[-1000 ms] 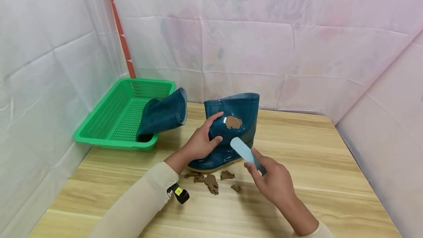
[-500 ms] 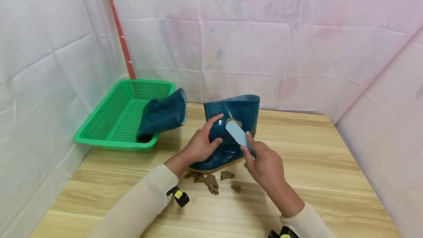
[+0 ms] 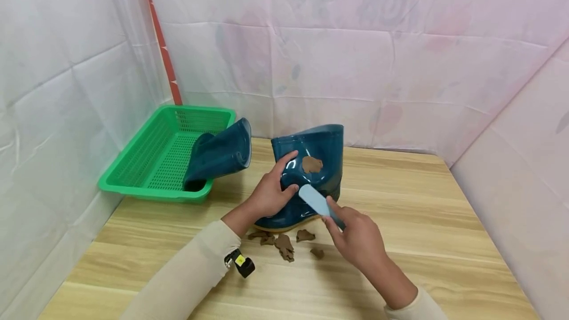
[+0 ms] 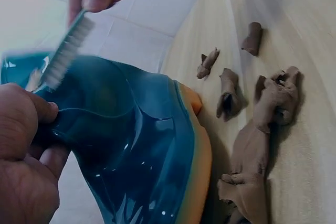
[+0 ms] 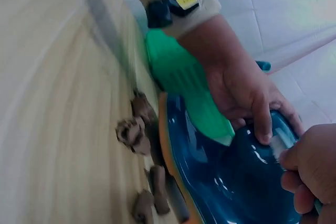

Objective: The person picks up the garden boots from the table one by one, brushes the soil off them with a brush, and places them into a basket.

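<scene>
Pale-blue brush (image 3: 314, 199) in grip of right hand (image 3: 359, 238), lower than before, below brown patch (image 3: 312, 165); left hand (image 3: 268, 194) around boot (image 3: 326, 177)

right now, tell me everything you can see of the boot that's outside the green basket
The boot is glossy dark teal, rubber-looking, with an orange-tan sole and a wide shaft. It stands roughly upright on the wooden table, right of the basket, opening up, toe pointing left in the head view. A brown patch sticks to its shaft. The left hand grips it; the brush in the right hand is close, but whether its bristles touch is unclear.
</scene>
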Demonstrator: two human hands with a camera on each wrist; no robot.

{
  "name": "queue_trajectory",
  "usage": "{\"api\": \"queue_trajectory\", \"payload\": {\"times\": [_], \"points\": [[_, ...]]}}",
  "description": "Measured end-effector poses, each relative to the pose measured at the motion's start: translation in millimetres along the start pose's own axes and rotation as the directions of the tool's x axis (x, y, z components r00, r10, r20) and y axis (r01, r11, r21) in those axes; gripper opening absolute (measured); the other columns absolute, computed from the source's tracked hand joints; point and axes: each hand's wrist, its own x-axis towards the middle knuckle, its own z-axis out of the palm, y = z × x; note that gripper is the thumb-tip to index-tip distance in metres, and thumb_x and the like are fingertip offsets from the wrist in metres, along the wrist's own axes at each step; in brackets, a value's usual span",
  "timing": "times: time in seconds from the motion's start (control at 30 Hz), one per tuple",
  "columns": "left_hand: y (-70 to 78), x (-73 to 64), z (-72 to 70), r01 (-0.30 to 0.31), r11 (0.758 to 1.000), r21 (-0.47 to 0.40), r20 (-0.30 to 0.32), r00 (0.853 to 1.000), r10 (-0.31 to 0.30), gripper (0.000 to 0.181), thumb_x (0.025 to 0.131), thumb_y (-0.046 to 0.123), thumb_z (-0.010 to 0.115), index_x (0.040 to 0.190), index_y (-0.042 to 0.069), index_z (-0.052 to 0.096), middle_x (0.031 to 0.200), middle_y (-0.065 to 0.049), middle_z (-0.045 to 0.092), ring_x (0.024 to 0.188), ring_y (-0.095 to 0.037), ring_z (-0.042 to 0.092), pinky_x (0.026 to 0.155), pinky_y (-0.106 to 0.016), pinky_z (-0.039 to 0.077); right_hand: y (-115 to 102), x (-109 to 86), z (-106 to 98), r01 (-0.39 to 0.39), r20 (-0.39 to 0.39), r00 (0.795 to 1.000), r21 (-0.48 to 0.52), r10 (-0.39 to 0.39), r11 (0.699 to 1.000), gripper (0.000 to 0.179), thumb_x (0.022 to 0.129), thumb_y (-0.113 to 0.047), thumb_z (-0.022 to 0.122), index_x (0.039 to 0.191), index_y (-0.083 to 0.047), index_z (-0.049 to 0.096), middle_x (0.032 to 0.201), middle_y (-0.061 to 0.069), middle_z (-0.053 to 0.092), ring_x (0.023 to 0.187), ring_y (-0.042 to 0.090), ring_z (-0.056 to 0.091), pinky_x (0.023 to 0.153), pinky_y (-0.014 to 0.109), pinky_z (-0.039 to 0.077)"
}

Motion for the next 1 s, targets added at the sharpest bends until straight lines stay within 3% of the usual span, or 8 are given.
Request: {"api": "queue_trajectory", "payload": {"times": [0.07,0.17,0.3,0.4,0.53,0.63,0.83,1.0], "points": [[-0.2,0.5,-0.3,0.008,1.0,0.003,-0.017,1.0,-0.008,0.083,0.101,0.014,0.067,0.162,0.043,0.019,0.098,-0.014,0.07,0.058,-0.012,0.053,0.07,-0.037,0.052,-1.9,2.0,-1.2,-0.003,0.003,1.0,0.027,0.003,1.0,0.049,0.089,-0.013,0.082,0.134,0.0,0.067,0.085,0.01,0.073,0.052,0.003,0.042,0.044,0.022,0.032],[-0.1,0.0,-0.8,0.006,1.0,-0.004,-0.003,1.0,-0.006,0.082,0.102,0.013,0.066,0.162,0.043,0.018,0.062,-0.012,0.05,0.04,-0.019,0.033,0.051,-0.037,0.041,-3.7,10.9,-3.6,0.009,-0.067,0.998,0.033,-0.007,0.999,0.051,0.088,-0.011,0.082,0.135,0.001,0.066,0.084,0.012,0.072,0.052,0.006,0.045,0.043,0.023,0.033],[-0.1,-1.5,-0.4,-0.012,1.0,0.023,-0.008,1.0,0.012,0.082,0.102,0.014,0.067,0.162,0.041,0.02,0.096,-0.011,0.068,0.062,-0.018,0.06,0.07,-0.039,0.055,-3.6,23.2,-3.6,0.014,-0.135,0.991,-0.01,-0.015,1.0,0.053,0.088,-0.011,0.082,0.137,0.0,0.064,0.083,0.015,0.071,0.05,0.009,0.047,0.042,0.025,0.033],[-0.1,-3.2,0.7,-0.021,1.0,0.017,-0.003,1.0,0.021,0.082,0.101,0.013,0.068,0.162,0.041,0.021,0.103,-0.012,0.069,0.063,-0.016,0.059,0.078,-0.041,0.056,-2.7,25.4,0.3,-0.003,-0.113,0.994,-0.028,0.0,1.0,0.054,0.09,-0.013,0.081,0.139,-0.001,0.063,0.086,0.016,0.072,0.05,0.009,0.046,0.042,0.026,0.033],[0.3,-3.4,1.1,-0.018,1.0,-0.016,0.022,1.0,0.018,0.081,0.102,0.013,0.066,0.161,0.044,0.02,0.057,-0.003,0.044,0.038,-0.016,0.035,0.05,-0.032,0.042,-1.0,20.3,4.7,-0.029,-0.071,0.997,-0.02,0.027,0.999,0.052,0.091,-0.015,0.08,0.139,-0.001,0.063,0.085,0.013,0.072,0.048,0.006,0.038,0.041,0.025,0.031],[0.5,-3.1,0.6,-0.013,1.0,-0.021,0.025,1.0,0.013,0.08,0.102,0.013,0.065,0.161,0.045,0.02,0.053,0.003,0.036,0.037,-0.016,0.037,0.044,-0.029,0.037,0.4,14.9,6.5,-0.031,-0.058,0.998,-0.013,0.031,0.999,0.052,0.091,-0.015,0.08,0.138,0.0,0.063,0.081,0.01,0.07,0.048,0.005,0.034,0.041,0.024,0.03],[0.6,-3.9,1.7,-0.014,1.0,-0.005,0.036,0.999,0.015,0.081,0.102,0.011,0.066,0.161,0.044,0.022,0.059,-0.001,0.044,0.037,-0.014,0.038,0.045,-0.027,0.038,0.3,3.6,6.4,-0.026,-0.057,0.998,-0.004,0.025,1.0,0.05,0.089,-0.013,0.081,0.135,0.0,0.066,0.077,0.007,0.068,0.05,0.005,0.036,0.043,0.023,0.03],[-1.1,-3.0,3.4,-0.009,1.0,-0.018,0.006,1.0,0.01,0.081,0.101,0.011,0.067,0.163,0.039,0.022,0.099,-0.009,0.067,0.038,-0.012,0.034,0.052,-0.028,0.044,-1.6,-4.0,3.9,-0.027,-0.015,1.0,0.013,0.027,1.0,0.049,0.089,-0.013,0.082,0.134,-0.001,0.067,0.087,0.009,0.073,0.054,0.005,0.043,0.046,0.023,0.033]]}}
